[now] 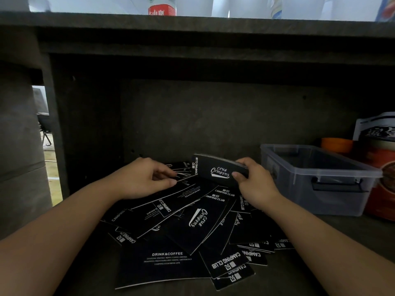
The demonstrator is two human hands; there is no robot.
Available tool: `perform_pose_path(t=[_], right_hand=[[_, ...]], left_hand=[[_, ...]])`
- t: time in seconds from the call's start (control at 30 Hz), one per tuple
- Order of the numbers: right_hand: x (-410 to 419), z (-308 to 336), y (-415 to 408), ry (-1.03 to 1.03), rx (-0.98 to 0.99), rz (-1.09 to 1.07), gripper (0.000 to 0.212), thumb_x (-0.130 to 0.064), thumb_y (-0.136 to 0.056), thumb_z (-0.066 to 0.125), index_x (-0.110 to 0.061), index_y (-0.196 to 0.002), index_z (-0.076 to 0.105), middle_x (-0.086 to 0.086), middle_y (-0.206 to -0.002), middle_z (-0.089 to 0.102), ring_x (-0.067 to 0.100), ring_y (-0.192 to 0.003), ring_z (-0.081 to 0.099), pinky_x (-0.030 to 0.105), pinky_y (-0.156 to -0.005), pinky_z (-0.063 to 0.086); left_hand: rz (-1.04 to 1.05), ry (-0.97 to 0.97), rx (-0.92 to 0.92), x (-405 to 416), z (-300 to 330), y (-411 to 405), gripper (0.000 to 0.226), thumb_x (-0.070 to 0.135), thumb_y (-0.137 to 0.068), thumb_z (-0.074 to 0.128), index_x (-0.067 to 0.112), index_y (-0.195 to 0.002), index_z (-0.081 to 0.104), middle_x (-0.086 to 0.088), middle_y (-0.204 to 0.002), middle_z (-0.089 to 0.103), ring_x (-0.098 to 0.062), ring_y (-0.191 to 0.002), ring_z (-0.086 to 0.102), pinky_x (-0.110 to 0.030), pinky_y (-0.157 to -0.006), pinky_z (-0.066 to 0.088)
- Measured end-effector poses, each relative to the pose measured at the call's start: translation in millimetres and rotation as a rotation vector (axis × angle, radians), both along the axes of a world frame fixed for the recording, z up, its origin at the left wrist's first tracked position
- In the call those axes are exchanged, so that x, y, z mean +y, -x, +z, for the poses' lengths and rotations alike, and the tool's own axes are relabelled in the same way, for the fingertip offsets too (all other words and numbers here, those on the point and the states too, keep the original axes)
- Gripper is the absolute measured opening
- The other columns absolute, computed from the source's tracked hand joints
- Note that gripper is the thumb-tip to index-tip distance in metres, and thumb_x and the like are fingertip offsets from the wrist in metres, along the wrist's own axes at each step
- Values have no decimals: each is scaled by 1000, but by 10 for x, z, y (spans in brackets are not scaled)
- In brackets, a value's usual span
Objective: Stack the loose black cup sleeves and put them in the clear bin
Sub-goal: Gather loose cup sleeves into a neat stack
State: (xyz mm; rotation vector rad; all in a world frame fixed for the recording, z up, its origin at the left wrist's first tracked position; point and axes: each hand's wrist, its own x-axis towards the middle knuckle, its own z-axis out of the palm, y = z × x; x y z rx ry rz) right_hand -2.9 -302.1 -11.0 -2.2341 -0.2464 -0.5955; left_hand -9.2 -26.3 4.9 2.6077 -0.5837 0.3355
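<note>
Several flat black cup sleeves with white "Camping Club" print lie scattered in a loose pile on a dark shelf. My right hand grips a small stack of sleeves, held upright above the back of the pile. My left hand pinches the edge of one loose sleeve at the pile's far left. The clear bin stands to the right of the pile, open and with no sleeves showing inside.
The shelf sits in a dark cabinet with a low top board overhead. Behind the bin stand an orange cup and printed packages. A cabinet wall closes the left side.
</note>
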Motion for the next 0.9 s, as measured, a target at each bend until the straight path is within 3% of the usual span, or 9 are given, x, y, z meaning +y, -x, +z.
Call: perform_pose_path(t=[0.07, 0.13, 0.2, 0.37, 0.47, 0.57, 0.7, 0.8, 0.9], right_hand=[[-4, -3, -2, -2, -3, 0, 19, -15, -95, 57, -21, -112, 57, -7, -95, 59, 9, -88, 53, 17, -66, 37], [-6, -6, -3, -4, -7, 6, 18, -15, -95, 57, -22, -111, 57, -8, -93, 58, 8, -86, 53, 9, -58, 34], [-8, -3, -5, -2, -10, 8, 17, -15, -95, 56, -22, -110, 57, -8, -92, 58, 8, -85, 53, 10, -57, 34], [-8, -4, -12, -11, -8, 17, 15, -14, -94, 57, -24, -106, 57, -8, -92, 58, 8, -85, 53, 5, -59, 33], [-8, -3, -14, -18, -9, 19, 16, -14, -94, 57, -22, -108, 58, -6, -95, 60, 10, -88, 55, 13, -62, 37], [-12, -1, -16, -22, -6, 26, 16, -14, -94, 56, -22, -108, 57, -5, -95, 61, 9, -86, 55, 7, -59, 35], [-10, -3, -22, -15, -5, 25, 15, -14, -95, 56, -25, -106, 55, -6, -94, 59, 4, -80, 53, 4, -55, 33], [-6, -8, -23, -28, 0, 34, 16, -14, -95, 56, -28, -101, 53, -7, -94, 58, -2, -77, 51, 5, -55, 34], [-14, -14, -24, -31, -2, 31, 16, -14, -95, 57, -25, -106, 56, -6, -95, 59, -2, -77, 51, 7, -58, 35]], left_hand=[[37, -67, -101, 10, 18, 3, 23, 39, -93, 61, 33, -113, 71, 19, -102, 72, 10, -93, 63, -10, -88, 47], [104, -132, -237, 26, 38, -15, 21, 33, -96, 57, 29, -108, 73, 16, -100, 73, 7, -83, 61, -17, -85, 50], [187, -118, -325, 53, 42, -44, 20, 28, -98, 53, 26, -103, 73, 9, -96, 73, 2, -72, 60, -24, -80, 52], [245, 78, -347, 108, -8, -99, 20, 11, -98, 51, 24, -101, 67, 4, -94, 70, -11, -86, 66, -28, -77, 52], [199, 19, -282, 96, -31, -109, 29, 7, -91, 59, 22, -115, 63, 5, -110, 67, -13, -104, 61, -32, -93, 50], [189, -59, -354, 101, -43, -127, 29, 10, -87, 67, 29, -110, 68, 7, -105, 62, -15, -107, 50, -36, -99, 43], [159, 54, -552, 109, -18, -96, 32, 12, -79, 77, 44, -86, 75, 13, -92, 47, -10, -95, 33, -22, -88, 32], [83, 187, -501, 74, -2, -52, 42, 8, -82, 74, 49, -85, 71, 15, -87, 54, -7, -84, 46, -9, -79, 36], [62, 219, -423, 48, -23, -30, 39, 6, -89, 65, 44, -91, 72, 16, -94, 65, -2, -81, 62, -13, -76, 48]])
